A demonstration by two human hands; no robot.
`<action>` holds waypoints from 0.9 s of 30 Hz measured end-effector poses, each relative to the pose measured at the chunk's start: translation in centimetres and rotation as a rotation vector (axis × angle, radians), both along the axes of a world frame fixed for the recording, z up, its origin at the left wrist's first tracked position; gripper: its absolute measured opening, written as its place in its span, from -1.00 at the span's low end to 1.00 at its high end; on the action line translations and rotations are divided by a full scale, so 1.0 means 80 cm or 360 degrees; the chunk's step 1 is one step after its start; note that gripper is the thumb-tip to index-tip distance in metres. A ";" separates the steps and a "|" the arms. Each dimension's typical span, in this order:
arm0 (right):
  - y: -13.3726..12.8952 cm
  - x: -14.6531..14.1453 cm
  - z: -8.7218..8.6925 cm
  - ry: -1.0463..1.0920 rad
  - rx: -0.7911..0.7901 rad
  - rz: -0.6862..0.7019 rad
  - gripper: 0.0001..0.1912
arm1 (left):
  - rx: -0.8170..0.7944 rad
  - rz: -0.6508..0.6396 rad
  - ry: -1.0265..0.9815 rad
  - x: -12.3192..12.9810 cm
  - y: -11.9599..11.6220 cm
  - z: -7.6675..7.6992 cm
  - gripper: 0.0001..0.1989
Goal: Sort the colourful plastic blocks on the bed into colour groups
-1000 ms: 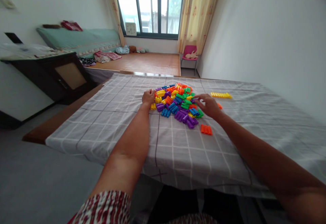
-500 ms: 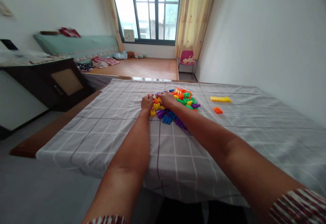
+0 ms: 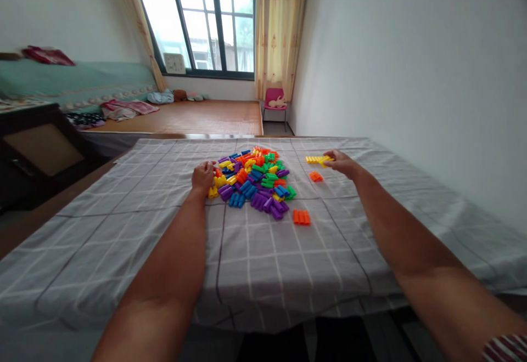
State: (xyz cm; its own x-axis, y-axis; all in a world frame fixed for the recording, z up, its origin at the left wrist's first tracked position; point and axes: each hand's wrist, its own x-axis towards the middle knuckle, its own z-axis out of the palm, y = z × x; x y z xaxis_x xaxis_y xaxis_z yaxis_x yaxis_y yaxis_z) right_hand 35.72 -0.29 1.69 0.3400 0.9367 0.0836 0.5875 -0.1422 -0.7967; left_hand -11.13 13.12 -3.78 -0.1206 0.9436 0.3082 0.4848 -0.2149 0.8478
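Pinching narrowly, the right hand [image 3: 342, 164] has thumb and fingertips on a yellow piece [image 3: 325, 163] at the right end of a yellow row [image 3: 313, 159]; whether that piece is joined to the row or only held against it, I cannot tell. Taking the heap of coloured blocks [image 3: 248, 177] as the dial's centre, with twelve toward the window [image 3: 201, 27], the row lies between two and three o'clock, well apart from the heap. The left hand [image 3: 202, 176] rests at nine o'clock, fingers curled, close against the heap's edge beside some orange and yellow blocks. Its fingertips are too small to read, so I cannot tell whether it grips a block.

A small orange piece [image 3: 316, 176] lies at three o'clock, just below the row and near the right hand. Another orange block [image 3: 301, 218], made of ribbed tubes side by side, lies apart from the heap between four and five. Within the heap, purple blocks [image 3: 260, 202] gather at five, blue ones [image 3: 236, 200] at seven and a yellow block [image 3: 213, 192] at eight. Everything lies on a grey checked cloth [image 3: 263, 258].
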 end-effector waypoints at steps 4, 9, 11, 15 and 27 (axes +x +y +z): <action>-0.017 0.066 -0.032 -0.0065 -0.0228 0.0005 -0.45 | 0.0027 0.0000 0.0044 -0.001 0.001 -0.001 -0.56; -0.001 0.081 -0.048 -0.0462 -0.0119 -0.0246 -0.58 | 0.0032 -0.0025 0.0010 -0.003 -0.003 0.000 -0.54; 0.005 0.086 -0.049 -0.0555 -0.0232 -0.0124 -0.56 | 0.0014 -0.0031 -0.0012 -0.003 -0.004 0.000 -0.54; 0.012 0.102 -0.046 -0.0649 -0.0285 0.0050 -0.58 | -0.0013 -0.0062 -0.0044 -0.004 -0.002 0.000 -0.54; 0.090 0.083 -0.001 -0.1332 -0.0087 0.0212 -0.53 | -0.0043 -0.0068 0.0068 -0.004 -0.001 -0.001 -0.55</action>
